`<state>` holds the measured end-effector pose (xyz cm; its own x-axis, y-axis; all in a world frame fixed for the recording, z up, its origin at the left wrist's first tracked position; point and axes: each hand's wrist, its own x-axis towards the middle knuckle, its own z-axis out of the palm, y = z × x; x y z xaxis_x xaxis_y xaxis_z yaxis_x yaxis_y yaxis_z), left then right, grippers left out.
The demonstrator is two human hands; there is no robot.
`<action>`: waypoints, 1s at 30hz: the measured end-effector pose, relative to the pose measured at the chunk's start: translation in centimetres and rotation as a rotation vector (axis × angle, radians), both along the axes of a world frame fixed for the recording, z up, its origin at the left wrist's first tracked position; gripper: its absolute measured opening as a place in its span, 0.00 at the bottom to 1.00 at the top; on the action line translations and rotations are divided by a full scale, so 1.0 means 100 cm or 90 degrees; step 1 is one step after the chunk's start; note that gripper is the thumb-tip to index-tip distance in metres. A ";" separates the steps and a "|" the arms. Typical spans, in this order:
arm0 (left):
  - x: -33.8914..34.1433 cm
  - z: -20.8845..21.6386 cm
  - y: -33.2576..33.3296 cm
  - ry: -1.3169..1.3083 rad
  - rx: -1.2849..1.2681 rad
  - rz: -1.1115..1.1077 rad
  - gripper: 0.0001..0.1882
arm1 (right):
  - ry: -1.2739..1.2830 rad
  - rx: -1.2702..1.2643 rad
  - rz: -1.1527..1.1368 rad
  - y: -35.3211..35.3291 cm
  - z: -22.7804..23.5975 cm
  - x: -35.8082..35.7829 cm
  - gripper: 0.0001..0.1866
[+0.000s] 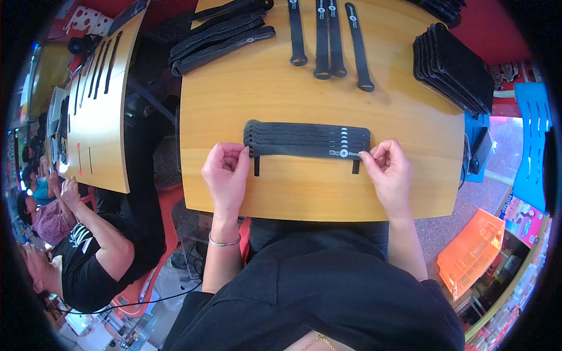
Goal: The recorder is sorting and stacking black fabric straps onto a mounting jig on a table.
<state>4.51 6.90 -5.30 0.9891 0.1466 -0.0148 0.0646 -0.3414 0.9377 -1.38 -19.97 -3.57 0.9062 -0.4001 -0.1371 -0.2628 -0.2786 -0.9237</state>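
Observation:
A fanned stack of several black fabric straps (304,139) with white printing lies across the wooden table (316,196) in front of me. At its left end my left hand (227,169) pinches the strap edge between thumb and forefinger. The opposite end is pinched the same way by my right hand (387,167). Two short black strips, a left one (256,166) and a right one (355,167), stick out below the stack's near edge. Whatever lies beneath the straps is hidden.
Loose black straps (336,44) with ring ends lie at the table's far side. Bundled straps (225,41) sit far left, and a black strap pile (451,70) far right. An orange basket (471,254) is right of the table. Another person (93,251) works at a table on the left.

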 end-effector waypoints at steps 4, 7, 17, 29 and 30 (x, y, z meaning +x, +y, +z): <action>0.000 -0.001 -0.001 0.009 -0.004 0.001 0.03 | -0.001 -0.024 -0.003 0.000 -0.001 0.000 0.13; 0.000 -0.001 -0.002 -0.004 -0.006 0.002 0.04 | -0.003 -0.039 0.000 -0.002 -0.003 0.000 0.13; 0.000 0.000 -0.001 -0.002 0.011 -0.001 0.04 | 0.006 -0.037 -0.006 0.000 -0.003 -0.001 0.13; -0.001 -0.003 -0.001 -0.008 0.006 0.003 0.04 | 0.012 -0.048 -0.003 0.001 -0.005 -0.002 0.13; -0.002 -0.003 0.000 -0.008 0.006 0.003 0.04 | 0.004 -0.050 -0.003 0.001 -0.005 -0.001 0.13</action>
<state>4.35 6.86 -5.65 0.9885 0.1509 -0.0004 0.0539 -0.3506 0.9350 -1.49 -19.86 -4.06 0.9033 -0.4143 -0.1114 -0.2707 -0.3488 -0.8972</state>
